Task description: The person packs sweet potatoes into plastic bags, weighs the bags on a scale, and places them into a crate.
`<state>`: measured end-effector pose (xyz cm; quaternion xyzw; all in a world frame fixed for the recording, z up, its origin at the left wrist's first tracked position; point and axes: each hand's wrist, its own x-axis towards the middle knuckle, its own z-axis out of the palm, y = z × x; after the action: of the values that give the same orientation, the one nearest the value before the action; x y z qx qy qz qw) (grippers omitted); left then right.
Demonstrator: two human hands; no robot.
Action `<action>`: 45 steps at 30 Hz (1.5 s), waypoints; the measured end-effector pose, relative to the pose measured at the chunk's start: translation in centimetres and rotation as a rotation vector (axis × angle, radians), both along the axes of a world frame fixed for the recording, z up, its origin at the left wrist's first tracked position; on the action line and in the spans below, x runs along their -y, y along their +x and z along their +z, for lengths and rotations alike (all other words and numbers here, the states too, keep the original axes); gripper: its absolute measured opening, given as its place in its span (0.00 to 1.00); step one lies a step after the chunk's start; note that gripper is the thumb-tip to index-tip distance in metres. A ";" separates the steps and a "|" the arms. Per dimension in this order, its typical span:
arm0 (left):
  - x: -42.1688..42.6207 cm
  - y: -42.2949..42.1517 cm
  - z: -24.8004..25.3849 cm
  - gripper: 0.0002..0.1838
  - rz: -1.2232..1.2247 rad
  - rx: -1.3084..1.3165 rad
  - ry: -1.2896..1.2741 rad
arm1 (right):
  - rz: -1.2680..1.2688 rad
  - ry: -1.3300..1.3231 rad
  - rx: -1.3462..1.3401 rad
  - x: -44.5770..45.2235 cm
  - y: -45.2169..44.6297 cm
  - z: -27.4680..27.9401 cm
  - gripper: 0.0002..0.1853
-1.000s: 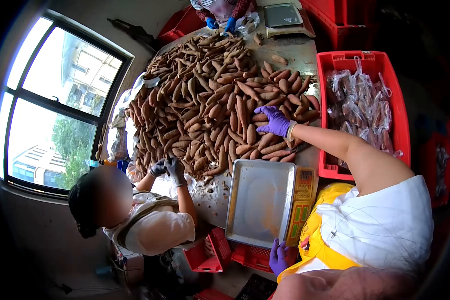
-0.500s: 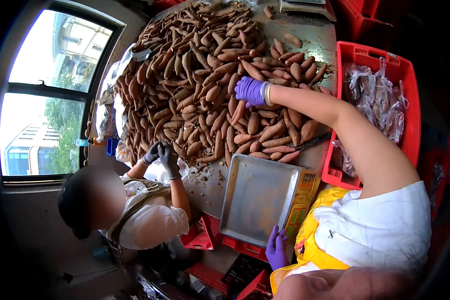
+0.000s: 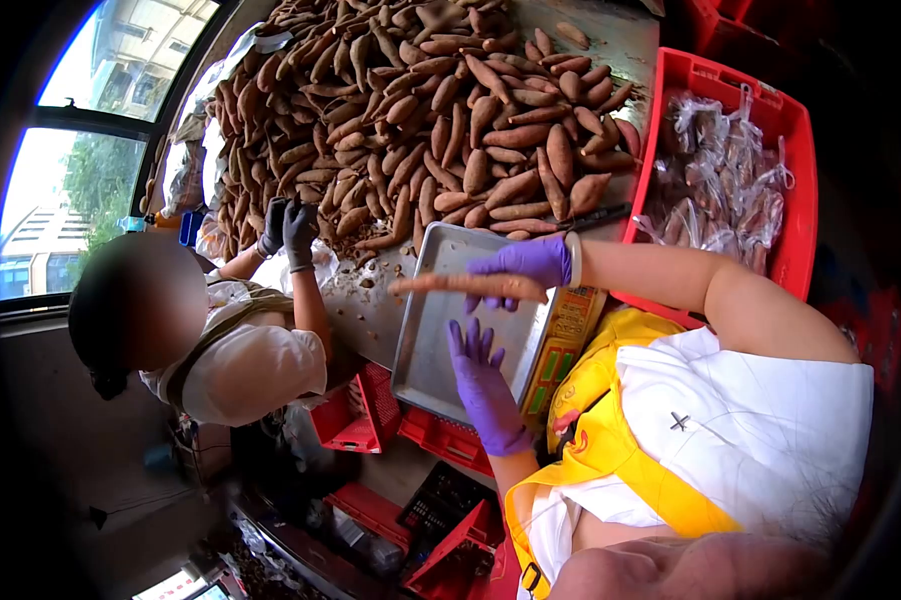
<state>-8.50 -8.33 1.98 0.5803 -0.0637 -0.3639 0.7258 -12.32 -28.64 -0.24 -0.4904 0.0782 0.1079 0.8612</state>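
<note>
My right hand [image 3: 518,270], in a purple glove, holds a long, thin sweet potato [image 3: 467,285] above the metal tray [image 3: 427,345]. The hand is slightly blurred by motion. My left hand [image 3: 482,385], also purple-gloved, is raised just below it over the tray's near side, with fingers spread and nothing in them. The shallow tray looks bare inside and rests on a yellow scale [image 3: 560,345] with green panels. Beyond the tray lies a large pile of sweet potatoes [image 3: 370,110] on the metal table.
A red crate [image 3: 798,160] with bagged sweet potatoes [image 3: 725,180] stands on the right. At the left, a co-worker's gloved hands [image 3: 288,230] are at the pile's edge. More red crates [image 3: 355,420] sit below the table. A dark-handled tool [image 3: 600,215] lies by the pile.
My right hand has come back from the pile to above the tray with a sweet potato. My left hand has risen from beside the tray toward it. The whole view has shifted.
</note>
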 end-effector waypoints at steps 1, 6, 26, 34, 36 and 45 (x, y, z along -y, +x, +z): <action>0.4 0.9 -1.1 0.34 0.019 -0.070 -0.136 | 0.136 0.129 -0.024 -2.1 -0.2 -0.6 0.24; -1.6 2.8 -4.6 0.32 0.143 -0.509 -0.303 | -0.094 -0.597 0.025 -4.2 -4.8 -1.2 0.15; -3.1 2.2 -1.6 0.16 -0.033 0.039 0.071 | -0.089 -1.671 -0.555 12.1 -13.2 -6.2 0.15; -1.7 1.2 -1.8 0.16 -0.012 0.197 0.134 | -0.718 -0.705 -0.211 5.3 -13.5 2.7 0.18; -1.2 0.7 -0.3 0.16 -0.031 0.211 0.150 | -0.582 -0.892 -0.034 2.9 -12.5 1.6 0.18; -1.9 0.6 -1.2 0.16 -0.099 0.339 0.224 | -0.504 -1.651 0.329 -3.7 -9.0 4.6 0.30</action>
<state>-7.90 -6.38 0.83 0.7066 -0.1725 -0.3011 0.6167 -21.32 -24.89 4.37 -0.9342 0.1120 -0.2488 0.2299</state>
